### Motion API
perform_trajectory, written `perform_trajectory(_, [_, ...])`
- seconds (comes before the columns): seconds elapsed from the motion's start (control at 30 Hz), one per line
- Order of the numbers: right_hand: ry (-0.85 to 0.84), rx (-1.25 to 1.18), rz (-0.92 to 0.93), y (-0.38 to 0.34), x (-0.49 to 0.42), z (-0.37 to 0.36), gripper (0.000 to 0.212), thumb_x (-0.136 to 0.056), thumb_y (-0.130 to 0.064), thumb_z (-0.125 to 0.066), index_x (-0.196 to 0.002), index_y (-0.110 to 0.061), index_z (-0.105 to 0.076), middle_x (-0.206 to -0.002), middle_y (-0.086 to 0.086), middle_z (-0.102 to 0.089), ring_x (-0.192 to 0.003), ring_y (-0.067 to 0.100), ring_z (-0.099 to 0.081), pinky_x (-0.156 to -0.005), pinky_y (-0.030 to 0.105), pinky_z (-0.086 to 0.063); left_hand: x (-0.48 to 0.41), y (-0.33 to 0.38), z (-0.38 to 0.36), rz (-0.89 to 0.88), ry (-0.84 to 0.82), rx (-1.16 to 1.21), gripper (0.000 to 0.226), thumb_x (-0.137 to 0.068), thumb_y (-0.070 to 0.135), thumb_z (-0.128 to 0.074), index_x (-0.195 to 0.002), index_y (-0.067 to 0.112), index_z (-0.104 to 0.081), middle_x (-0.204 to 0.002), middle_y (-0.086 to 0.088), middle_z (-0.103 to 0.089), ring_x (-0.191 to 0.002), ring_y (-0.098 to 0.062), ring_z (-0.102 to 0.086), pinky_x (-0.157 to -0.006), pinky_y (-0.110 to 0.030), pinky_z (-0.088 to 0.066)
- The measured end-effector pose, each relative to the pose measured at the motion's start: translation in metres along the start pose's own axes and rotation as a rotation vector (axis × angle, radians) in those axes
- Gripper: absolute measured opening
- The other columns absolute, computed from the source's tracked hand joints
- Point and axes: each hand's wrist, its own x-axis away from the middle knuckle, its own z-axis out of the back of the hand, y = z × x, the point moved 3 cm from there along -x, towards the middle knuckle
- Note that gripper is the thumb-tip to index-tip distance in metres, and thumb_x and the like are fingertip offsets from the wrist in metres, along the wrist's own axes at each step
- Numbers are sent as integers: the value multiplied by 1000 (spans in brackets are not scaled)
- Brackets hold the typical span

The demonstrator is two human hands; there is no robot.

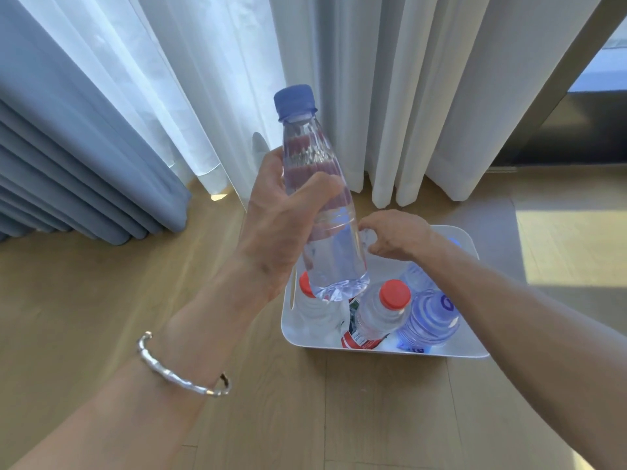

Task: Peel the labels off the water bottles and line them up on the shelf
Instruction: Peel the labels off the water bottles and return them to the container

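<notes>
My left hand (285, 218) grips a clear water bottle (325, 239) with a blue cap, held upright above the floor; no label shows on it. My right hand (397, 235) reaches down into a white bin (468, 352), fingers curled near a bottle behind the held one; what it touches is hidden. In the bin stand two red-capped bottles (383, 310), one with a red and white label, and a blue-tinted bottle (431, 320) with blue print.
White sheer curtains (339, 79) hang behind the bin, with grey-blue drapes (68, 164) at the left. The floor (135, 300) is light wood. A dark cabinet edge (576, 127) stands at the right. A silver bracelet (183, 368) circles my left wrist.
</notes>
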Motion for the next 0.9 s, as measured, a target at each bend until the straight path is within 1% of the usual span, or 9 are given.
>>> perform_trajectory(0.17, [0, 72, -39, -8, -1, -2, 46, -93, -22, -53, -138, -28, -49, -138, 1, -54, -122, 24, -53, -97, 41, -47, 2, 0, 2, 2, -1, -11, 31, -70, 15, -66, -99, 24, -58, -79, 9, -68, -83, -23, -71, -78, -53, -59])
perform_trajectory(0.27, [-5, 43, -45, -14, -1, 3, 41, -91, -15, -50, -131, -24, -57, -128, 5, -59, -112, 28, -58, -92, 40, -50, 3, 1, 1, -10, 8, -36, 41, -69, 16, -70, -107, 26, -57, -86, 8, -69, -88, -23, -71, -81, -54, -58])
perform_trajectory(0.37, [116, -52, 4, -17, 6, 23, 22, -93, -10, -44, -93, -14, -65, -104, 10, -65, -87, 27, -58, -71, 32, -49, 0, 2, -1, -52, 25, -87, 53, -62, 20, -79, -110, 30, -59, -91, 4, -69, -89, -19, -70, -84, -53, -57])
perform_trajectory(0.4, [180, -149, 26, -18, 10, 33, 26, -95, -10, -40, -76, -17, -58, -90, 7, -63, -78, 23, -54, -63, 27, -42, -1, 1, -3, -63, 34, -103, 58, -58, 24, -81, -112, 31, -59, -93, 3, -68, -89, -17, -69, -85, -50, -57])
perform_trajectory(0.47, [283, -470, 49, -20, 22, 55, 36, -99, -15, -36, -65, -24, -45, -71, -5, -51, -65, 12, -45, -57, 22, -33, -4, -1, -7, -68, 54, -109, 70, -55, 27, -82, -121, 28, -59, -94, 2, -67, -87, -14, -69, -84, -43, -58])
perform_trajectory(0.57, [425, -985, 126, -26, 40, 84, 42, -102, -41, -30, -75, -27, -58, -73, -11, -59, -65, 0, -56, -65, 21, -42, -9, -4, -13, -62, 46, -110, 72, -59, 26, -82, -127, 25, -59, -98, 6, -68, -90, -13, -69, -87, -40, -56])
perform_trajectory(0.63, [436, -1187, 179, -32, 51, 99, 53, -99, -54, -26, -95, -22, -68, -89, -4, -72, -82, 8, -70, -73, 26, -54, -11, -6, -20, -80, -11, -140, 61, -69, 20, -82, -126, 25, -61, -103, 6, -72, -97, -16, -70, -91, -41, -55])
perform_trajectory(0.73, [480, -1106, 200, -40, 62, 113, 43, -95, -56, -41, -92, -20, -63, -91, -1, -71, -85, 14, -70, -77, 34, -56, -12, -9, -32, -107, -12, -165, 47, -77, 10, -78, -118, 29, -65, -92, 9, -75, -87, -5, -71, -82, -25, -55])
perform_trajectory(0.9, [475, -914, 74, -39, 63, 102, 34, -89, -50, -58, -106, -21, -54, -90, -13, -60, -78, -4, -58, -65, 17, -43, -16, -20, -40, -104, 54, -377, 30, -81, 13, -74, -96, 35, -61, -71, 20, -65, -66, 12, -61, -63, -7, -46])
